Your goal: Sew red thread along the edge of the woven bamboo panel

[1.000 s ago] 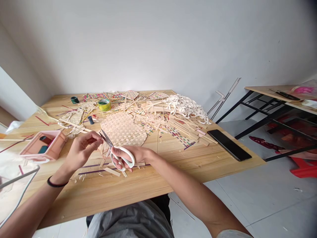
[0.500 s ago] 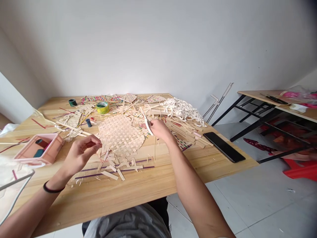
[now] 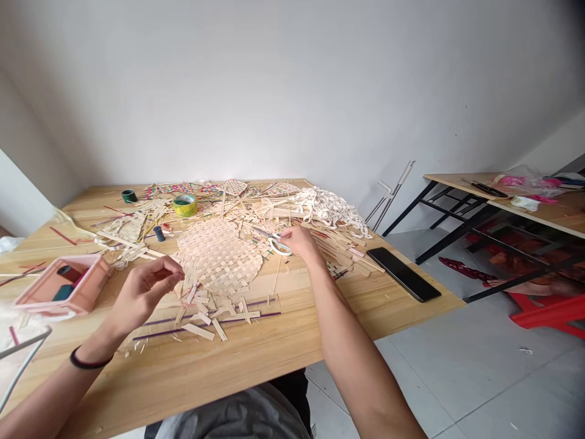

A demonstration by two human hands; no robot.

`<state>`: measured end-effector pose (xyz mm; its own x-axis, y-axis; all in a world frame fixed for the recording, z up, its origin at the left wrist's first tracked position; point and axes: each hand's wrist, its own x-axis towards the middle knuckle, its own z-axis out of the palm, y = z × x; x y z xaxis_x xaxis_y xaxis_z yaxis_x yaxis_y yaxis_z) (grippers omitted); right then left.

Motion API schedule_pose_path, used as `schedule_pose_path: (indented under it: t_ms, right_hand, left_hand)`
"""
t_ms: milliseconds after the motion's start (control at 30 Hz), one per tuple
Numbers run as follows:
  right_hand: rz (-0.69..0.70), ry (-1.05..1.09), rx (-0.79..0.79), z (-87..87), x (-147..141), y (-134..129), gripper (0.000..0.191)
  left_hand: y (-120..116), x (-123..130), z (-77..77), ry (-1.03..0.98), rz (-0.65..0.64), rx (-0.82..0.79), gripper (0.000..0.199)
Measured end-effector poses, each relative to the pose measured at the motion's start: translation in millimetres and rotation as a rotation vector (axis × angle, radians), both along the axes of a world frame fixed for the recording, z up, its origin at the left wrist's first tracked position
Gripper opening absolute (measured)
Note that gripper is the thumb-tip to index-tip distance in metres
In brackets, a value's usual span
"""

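My right hand (image 3: 298, 240) pinches the white-handled scissors (image 3: 280, 246) at the handle. The blades point left, low over the loose strips at the right of the woven piece. My left hand (image 3: 148, 291) is held in a pinch just left of that piece; whatever it holds, if anything, is too small to make out. Between the hands lies the pale, roundish woven mat (image 3: 219, 253), flat on the table. Short cut strips (image 3: 201, 329) and two long purple strips (image 3: 169, 332) are scattered in front of it.
A pink basket (image 3: 27, 303) with thread spools stands at the left, a blue spool (image 3: 159, 234) and yellow tape roll (image 3: 184, 206) farther back. White cord (image 3: 326, 207) is heaped at the back right. A black phone (image 3: 403, 274) lies near the table's right edge.
The scissors have turned from nearly upright to lying flatter, with my right hand lower over the strips. My left hand keeps its pinch. The whole view has shifted slightly.
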<state>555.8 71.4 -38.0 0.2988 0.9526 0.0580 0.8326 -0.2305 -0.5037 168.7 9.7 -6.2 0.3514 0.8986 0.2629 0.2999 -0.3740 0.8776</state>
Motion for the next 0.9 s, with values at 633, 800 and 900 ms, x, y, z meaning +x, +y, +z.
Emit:
schedule_pose_path:
  t_ms: [633, 800, 900]
  right_hand:
    - [0.852, 1.175, 0.082, -2.3, -160.2, -60.5, 0.028]
    - [0.837, 1.249, 0.081, -11.6, -161.9, -53.3, 0.027]
    - [0.856, 1.266, 0.095, -11.9, -164.0, -52.8, 0.028]
  left_hand:
    - [-0.8, 8.6, -14.9, -0.247, -0.170, -0.259, 0.023]
    - [-0.5, 10.1, -18.6, -0.231, -0.195, -0.263, 0.026]
    - [-0.9, 9.6, -18.2, -0.226, -0.215, -0.266, 0.025]
